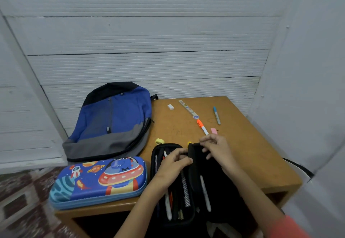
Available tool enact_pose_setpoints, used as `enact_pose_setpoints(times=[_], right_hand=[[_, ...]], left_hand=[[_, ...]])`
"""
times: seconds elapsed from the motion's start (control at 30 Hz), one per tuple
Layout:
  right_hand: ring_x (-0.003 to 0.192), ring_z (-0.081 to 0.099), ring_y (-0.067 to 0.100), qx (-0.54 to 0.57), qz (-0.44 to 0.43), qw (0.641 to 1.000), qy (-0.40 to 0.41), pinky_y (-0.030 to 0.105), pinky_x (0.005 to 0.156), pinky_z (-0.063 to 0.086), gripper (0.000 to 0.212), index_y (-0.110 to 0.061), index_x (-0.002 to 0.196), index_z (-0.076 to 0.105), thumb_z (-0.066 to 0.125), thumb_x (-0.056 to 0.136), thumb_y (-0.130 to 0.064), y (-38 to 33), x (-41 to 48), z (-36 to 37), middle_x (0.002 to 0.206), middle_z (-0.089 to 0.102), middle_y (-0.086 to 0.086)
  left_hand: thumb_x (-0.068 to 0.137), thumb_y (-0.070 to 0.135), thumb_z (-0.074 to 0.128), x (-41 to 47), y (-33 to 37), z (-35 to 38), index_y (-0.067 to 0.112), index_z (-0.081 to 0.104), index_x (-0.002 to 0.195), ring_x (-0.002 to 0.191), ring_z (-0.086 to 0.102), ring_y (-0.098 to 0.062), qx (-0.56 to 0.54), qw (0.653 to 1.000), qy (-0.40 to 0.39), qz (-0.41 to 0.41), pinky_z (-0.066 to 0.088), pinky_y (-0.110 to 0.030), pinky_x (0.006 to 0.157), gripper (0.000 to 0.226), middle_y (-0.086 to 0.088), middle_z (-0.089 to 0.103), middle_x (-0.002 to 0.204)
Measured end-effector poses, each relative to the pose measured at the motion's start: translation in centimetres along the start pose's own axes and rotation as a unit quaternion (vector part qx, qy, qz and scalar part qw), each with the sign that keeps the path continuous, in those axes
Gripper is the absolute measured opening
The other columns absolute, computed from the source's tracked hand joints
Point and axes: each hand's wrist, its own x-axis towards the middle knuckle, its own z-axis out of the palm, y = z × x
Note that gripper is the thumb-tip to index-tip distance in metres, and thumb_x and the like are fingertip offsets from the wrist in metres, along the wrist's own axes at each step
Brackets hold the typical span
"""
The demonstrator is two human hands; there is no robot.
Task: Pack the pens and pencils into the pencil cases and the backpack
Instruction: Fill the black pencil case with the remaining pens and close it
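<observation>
Head view: open black pencil case (222, 191), pens (168, 204) inside, middle flap (194, 155) apparently pinched by left hand (173, 164) and right hand (216, 150).

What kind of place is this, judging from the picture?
Probably a small study corner, perhaps at home: a wooden table stands against white ribbed wall panels, with a school backpack, a blue pencil case and an open black pencil case on it.
</observation>
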Motion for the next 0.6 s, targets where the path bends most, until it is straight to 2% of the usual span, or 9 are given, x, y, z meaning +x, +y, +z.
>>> enact_pose_setpoints(times=[0.1, 0.2, 0.3, 0.4, 0.5, 0.6], right_hand=[[0.058, 0.054, 0.010, -0.074, -0.038, 0.995, 0.054, 0.022, 0.048, 0.044, 0.014, -0.017, 0.090, 0.069, 0.059, 0.091, -0.008, -0.6, 2.8, -0.2, 0.084, 0.064, 0.004], [0.071, 0.057, 0.008, -0.169, -0.066, 0.980, 0.077, 0.025, 0.059, 0.042, 0.015, -0.018, 0.099, 0.071, 0.061, 0.089, -0.013, -0.7, 5.8, -0.2, 0.084, 0.064, -0.006], [0.081, 0.060, 0.014, -0.235, -0.072, 0.966, 0.082, 0.027, 0.066, 0.045, 0.022, -0.015, 0.110, 0.070, 0.063, 0.090, -0.020, -0.5, 8.4, 0.4, 0.095, 0.067, -0.002], [0.088, 0.062, 0.021, -0.289, -0.087, 0.949, 0.088, 0.034, 0.076, 0.052, 0.026, -0.011, 0.112, 0.070, 0.064, 0.089, -0.019, -0.3, 10.6, 1.2, 0.103, 0.069, 0.007], [0.109, 0.057, 0.031, -0.405, -0.115, 0.904, 0.070, 0.041, 0.090, 0.049, 0.031, -0.009, 0.115, 0.068, 0.061, 0.087, -0.017, -0.3, 12.0, 2.2, 0.114, 0.066, 0.013], [0.119, 0.049, 0.035, -0.489, -0.116, 0.864, 0.030, 0.042, 0.096, 0.042, 0.040, -0.008, 0.127, 0.060, 0.055, 0.090, -0.022, -0.8, 12.6, 3.0, 0.128, 0.057, 0.014]], left_hand=[[0.090, 0.012, 0.061, 0.0, 0.1, -0.1, 0.019, 0.062, 0.119, 0.100, 0.066, -0.014, -0.001, 1.000, -0.014, -0.003, 0.047, -0.019, 0.088, 0.029, -0.003, 0.068, 0.100], [0.091, 0.012, 0.060, 0.2, 0.0, -0.3, 0.020, 0.061, 0.119, 0.103, 0.065, -0.016, 0.000, 1.000, -0.025, -0.005, 0.046, -0.024, 0.094, 0.029, -0.006, 0.068, 0.103], [0.092, 0.013, 0.060, 0.3, -0.1, -0.6, 0.020, 0.060, 0.122, 0.103, 0.065, -0.014, 0.004, 0.999, -0.039, -0.007, 0.047, -0.022, 0.093, 0.031, -0.007, 0.067, 0.105], [0.089, 0.016, 0.064, 0.6, 0.0, -0.7, 0.017, 0.058, 0.125, 0.104, 0.064, -0.017, 0.006, 0.999, -0.046, -0.007, 0.045, -0.027, 0.096, 0.036, -0.007, 0.066, 0.105], [0.082, 0.024, 0.067, 0.7, -0.3, -0.9, 0.017, 0.056, 0.127, 0.109, 0.063, -0.020, 0.005, 0.999, -0.049, -0.011, 0.045, -0.030, 0.098, 0.046, -0.013, 0.066, 0.111], [0.087, 0.021, 0.065, 0.7, -0.4, -1.0, 0.020, 0.057, 0.127, 0.108, 0.063, -0.017, 0.002, 0.998, -0.054, -0.012, 0.046, -0.028, 0.099, 0.041, -0.008, 0.066, 0.108]])
